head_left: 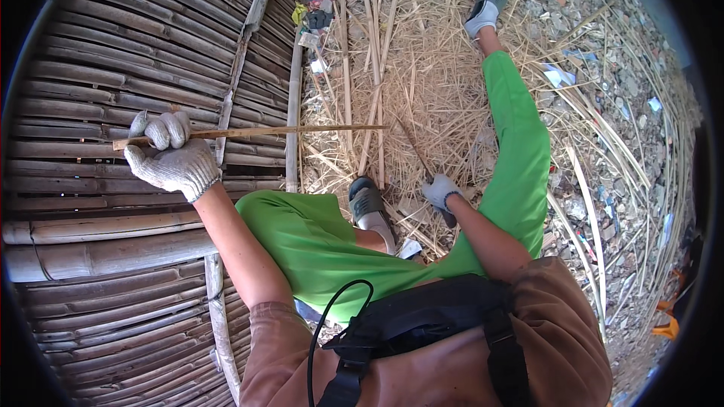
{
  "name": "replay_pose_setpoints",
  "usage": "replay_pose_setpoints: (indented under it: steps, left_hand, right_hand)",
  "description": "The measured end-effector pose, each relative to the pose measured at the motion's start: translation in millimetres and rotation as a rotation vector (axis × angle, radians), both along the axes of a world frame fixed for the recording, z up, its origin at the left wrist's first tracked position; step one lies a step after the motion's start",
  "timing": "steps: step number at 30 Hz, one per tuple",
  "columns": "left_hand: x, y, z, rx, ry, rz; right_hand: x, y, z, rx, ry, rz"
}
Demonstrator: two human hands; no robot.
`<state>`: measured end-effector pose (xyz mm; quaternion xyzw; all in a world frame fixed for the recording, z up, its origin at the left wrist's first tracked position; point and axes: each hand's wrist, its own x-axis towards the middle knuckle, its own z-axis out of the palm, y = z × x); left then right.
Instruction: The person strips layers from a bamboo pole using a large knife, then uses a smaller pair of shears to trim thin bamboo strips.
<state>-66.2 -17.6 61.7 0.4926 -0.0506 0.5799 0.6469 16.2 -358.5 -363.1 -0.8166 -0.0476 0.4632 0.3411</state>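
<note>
A bamboo strip [264,132] is gripped near one end by the curled left hand [170,147], across the bamboo slats' [83,117] right edge, apparently leaving its length free. A knife [417,149] is held by its handle in the closed right hand [440,191], seemingly for control.

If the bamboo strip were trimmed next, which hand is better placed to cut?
Probably the right hand: it grips what looks like a long knife, while the left hand holds the bamboo strip near one end.
</note>
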Motion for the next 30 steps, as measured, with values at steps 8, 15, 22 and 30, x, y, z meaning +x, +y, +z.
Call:
replay_pose_setpoints:
  steps: [8, 15, 22, 30]
  left_hand:
    - [7.7, 13.3, -0.2, -0.054, -0.024, -0.233]
    - [60.7, -6.0, -19.1, 0.510, 0.635, 0.077]
    - [136.9, 14.1, -99.9, 0.644, 1.073, -0.104]
    - [135.4, 9.3, -104.3, 0.822, 0.966, -0.023]
  right_hand:
    - [-2.1, 3.7, -6.5, 0.011, 0.003, 0.037]
    - [-2.1, -3.6, -20.2, -0.004, -0.093, 0.053]
    - [-12.8, -14.8, 5.3, -0.004, -0.169, 0.053]
    - [-18.3, -13.6, 17.9, -0.130, -0.289, 0.239]
